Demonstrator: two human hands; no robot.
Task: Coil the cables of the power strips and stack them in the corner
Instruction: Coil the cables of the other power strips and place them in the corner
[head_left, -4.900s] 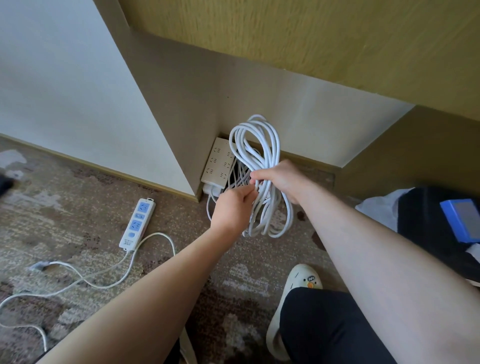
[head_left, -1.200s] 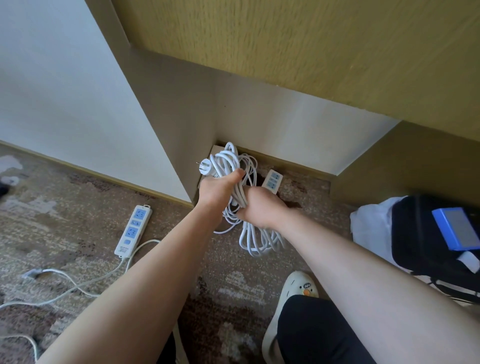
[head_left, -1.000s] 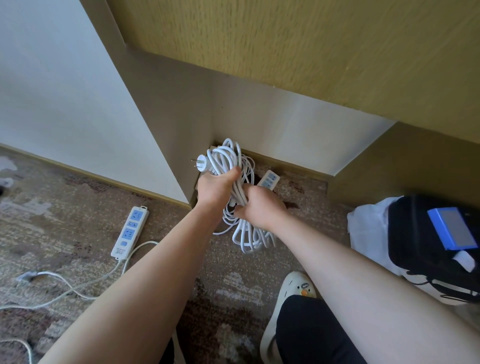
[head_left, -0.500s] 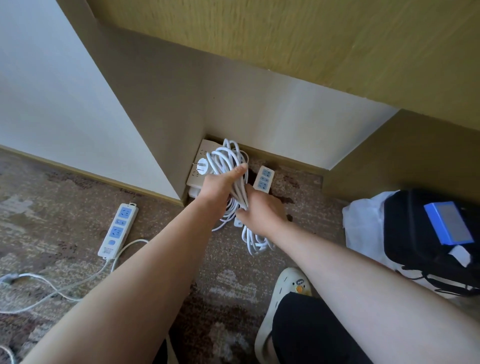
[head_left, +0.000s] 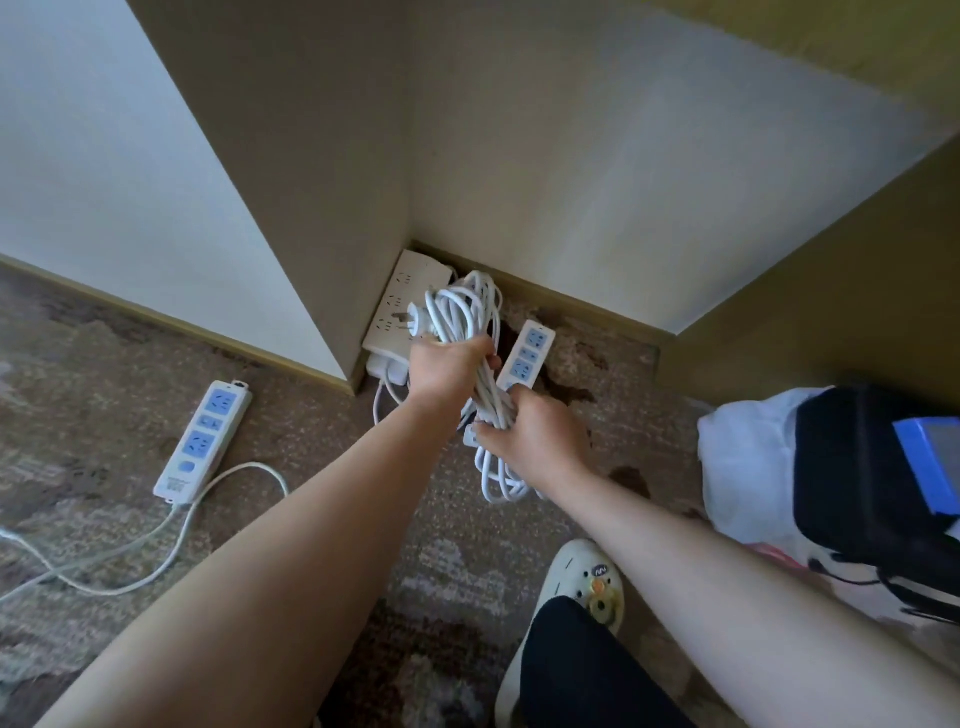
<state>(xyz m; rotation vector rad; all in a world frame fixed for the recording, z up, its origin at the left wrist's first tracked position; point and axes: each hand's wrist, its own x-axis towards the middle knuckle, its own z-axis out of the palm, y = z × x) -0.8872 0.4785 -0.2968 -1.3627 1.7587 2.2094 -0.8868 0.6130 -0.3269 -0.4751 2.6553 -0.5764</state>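
A bundle of coiled white cable (head_left: 460, 317) is held just above the carpet in front of the wall corner. My left hand (head_left: 447, 369) grips its upper half, with the plug (head_left: 413, 321) sticking out to the left. My right hand (head_left: 535, 441) grips the lower half, and loops hang below it. Its blue-socket power strip (head_left: 527, 353) pokes up beside my right hand. A wide beige power strip (head_left: 402, 306) lies in the corner behind the bundle. Another blue-socket power strip (head_left: 205, 441) lies on the carpet at the left, its cable (head_left: 156, 551) loose and uncoiled.
Walls meet at the corner (head_left: 410, 244), with a jutting wall edge on the left. A black bag (head_left: 878, 483) on white plastic sits at the right. My slippered foot (head_left: 576, 587) and knee are at the bottom centre.
The cable loops were held up long and loose; now they are gathered into a tight bundle gripped by both hands, lower and nearer the corner. The view has tipped downward.
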